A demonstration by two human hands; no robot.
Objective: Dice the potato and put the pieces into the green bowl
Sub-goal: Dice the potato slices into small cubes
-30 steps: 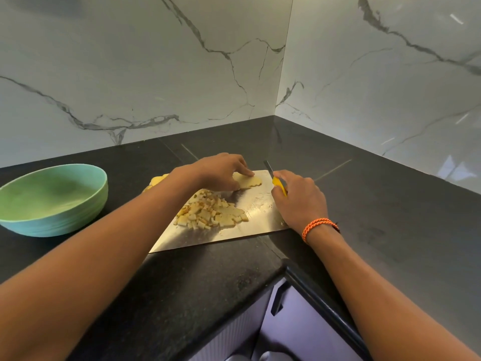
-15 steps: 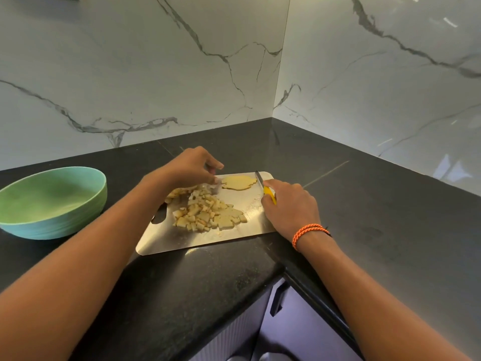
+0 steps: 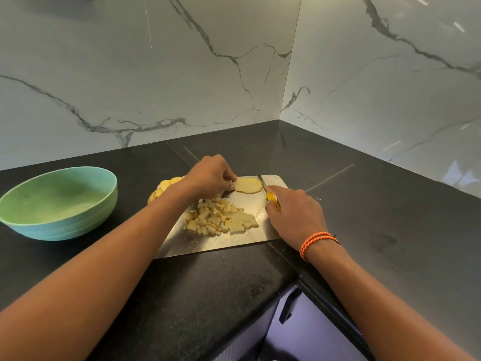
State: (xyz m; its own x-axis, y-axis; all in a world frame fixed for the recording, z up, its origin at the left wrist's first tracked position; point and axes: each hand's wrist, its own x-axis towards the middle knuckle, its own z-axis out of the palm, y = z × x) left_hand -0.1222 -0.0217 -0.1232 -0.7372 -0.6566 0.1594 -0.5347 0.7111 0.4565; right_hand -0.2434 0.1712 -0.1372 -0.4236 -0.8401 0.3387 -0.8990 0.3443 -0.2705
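Note:
A flat potato slice (image 3: 248,185) lies at the far end of the steel cutting board (image 3: 260,237). My left hand (image 3: 210,175) holds the slice's left edge with curled fingertips. My right hand (image 3: 294,214) grips a yellow-handled knife (image 3: 270,196), its blade right beside the slice's right edge. A heap of diced potato (image 3: 218,217) sits in the board's middle. More uncut slices (image 3: 162,188) lie behind my left wrist, partly hidden. The green bowl (image 3: 56,201) stands at the left with nothing in it.
The black counter (image 3: 377,217) meets marble walls in a corner behind the board. The counter's front edge runs just below the board, with a cabinet handle (image 3: 289,304) underneath.
My left hand moved from the diced heap back right to the flat slice and took hold of its edge. My right hand with the knife barely moved.

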